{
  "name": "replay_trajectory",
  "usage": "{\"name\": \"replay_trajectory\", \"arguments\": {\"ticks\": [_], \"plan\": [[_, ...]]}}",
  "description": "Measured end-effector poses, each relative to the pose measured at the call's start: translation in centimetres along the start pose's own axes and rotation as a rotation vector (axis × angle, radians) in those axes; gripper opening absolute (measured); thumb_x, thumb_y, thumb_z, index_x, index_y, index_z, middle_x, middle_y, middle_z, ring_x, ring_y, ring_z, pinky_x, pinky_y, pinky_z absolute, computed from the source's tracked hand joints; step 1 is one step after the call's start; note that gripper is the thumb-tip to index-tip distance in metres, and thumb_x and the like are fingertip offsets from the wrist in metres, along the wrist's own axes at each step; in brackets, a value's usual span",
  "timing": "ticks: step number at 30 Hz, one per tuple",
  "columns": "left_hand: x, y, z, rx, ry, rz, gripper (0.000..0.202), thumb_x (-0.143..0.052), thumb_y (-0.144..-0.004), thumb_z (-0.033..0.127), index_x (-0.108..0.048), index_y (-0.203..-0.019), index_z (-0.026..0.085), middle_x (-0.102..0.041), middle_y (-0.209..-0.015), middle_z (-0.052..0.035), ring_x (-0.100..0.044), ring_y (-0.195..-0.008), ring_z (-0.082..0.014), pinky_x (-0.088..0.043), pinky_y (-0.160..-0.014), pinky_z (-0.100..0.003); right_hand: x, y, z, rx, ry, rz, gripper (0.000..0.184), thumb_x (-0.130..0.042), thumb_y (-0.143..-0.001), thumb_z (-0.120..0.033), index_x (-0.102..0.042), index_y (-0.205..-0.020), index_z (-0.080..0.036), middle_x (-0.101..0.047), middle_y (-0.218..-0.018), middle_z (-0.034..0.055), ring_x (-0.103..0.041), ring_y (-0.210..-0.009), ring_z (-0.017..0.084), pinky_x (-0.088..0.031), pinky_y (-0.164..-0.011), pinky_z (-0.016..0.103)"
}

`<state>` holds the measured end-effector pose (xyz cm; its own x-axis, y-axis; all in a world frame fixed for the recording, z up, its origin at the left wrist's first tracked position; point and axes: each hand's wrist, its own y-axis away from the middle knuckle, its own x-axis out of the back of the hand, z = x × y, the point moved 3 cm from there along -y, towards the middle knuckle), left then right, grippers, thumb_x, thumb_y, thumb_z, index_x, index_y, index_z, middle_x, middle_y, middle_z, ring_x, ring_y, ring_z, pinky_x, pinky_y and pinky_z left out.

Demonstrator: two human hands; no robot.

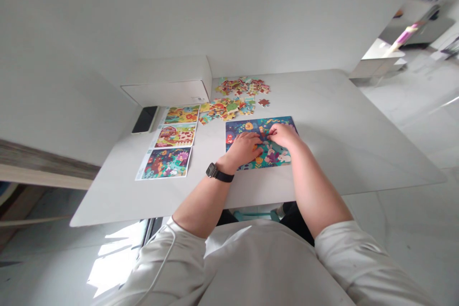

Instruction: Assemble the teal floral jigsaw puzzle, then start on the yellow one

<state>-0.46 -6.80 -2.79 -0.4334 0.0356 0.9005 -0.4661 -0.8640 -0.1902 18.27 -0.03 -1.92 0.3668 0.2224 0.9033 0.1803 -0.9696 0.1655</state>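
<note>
A jigsaw puzzle (247,165) in dark blue and teal, with white rabbits and flowers, lies flat on the table in front of me. My left hand (245,148) rests palm down over its left and middle part, fingers stretched out. Over the upper right part, my right hand (282,135) has its thumb and fingertips drawn together close to the puzzle surface. Whatever is between those fingertips is too small to make out. Both hands cover parts of the picture. A dark watch (212,170) is on my left wrist.
Loose puzzle pieces lie in two heaps, a nearer one (231,107) and a farther one (244,86), with a single red-brown piece (264,103) beside them. Left are a sheet of three pictures (175,135), a phone (145,119) and a white box (167,92) against the wall.
</note>
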Motion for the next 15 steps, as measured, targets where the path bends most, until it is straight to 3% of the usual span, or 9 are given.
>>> {"name": "replay_trajectory", "arguments": {"ticks": [10, 15], "plan": [[-0.41, 0.11, 0.07, -0.007, -0.050, -0.015, 0.035, -0.071, -0.099, 0.038, -0.080, -0.132, 0.029, -0.073, -0.146, -0.0076, -0.064, -0.138, -0.0316, -0.046, -0.126, -0.050, -0.51, 0.01, -0.56, -0.054, 0.076, 0.072, 0.015, -0.079, -0.096, -0.039, -0.084, -0.102, -0.027, -0.085, -0.112, 0.0096, -0.077, -0.108, 0.027, -0.055, -0.096, 0.035], [-0.44, 0.08, 0.33, 0.019, -0.055, -0.040, 0.035, -0.073, -0.098, 0.041, -0.079, -0.130, 0.027, -0.060, -0.164, -0.0074, -0.056, -0.147, -0.0352, -0.043, -0.127, -0.055, -0.58, -0.04, -0.62, -0.057, 0.075, 0.079, 0.019, -0.076, -0.099, -0.042, -0.084, -0.104, -0.025, -0.084, -0.112, 0.0128, -0.077, -0.108, 0.030, -0.055, -0.097, 0.037]]}}
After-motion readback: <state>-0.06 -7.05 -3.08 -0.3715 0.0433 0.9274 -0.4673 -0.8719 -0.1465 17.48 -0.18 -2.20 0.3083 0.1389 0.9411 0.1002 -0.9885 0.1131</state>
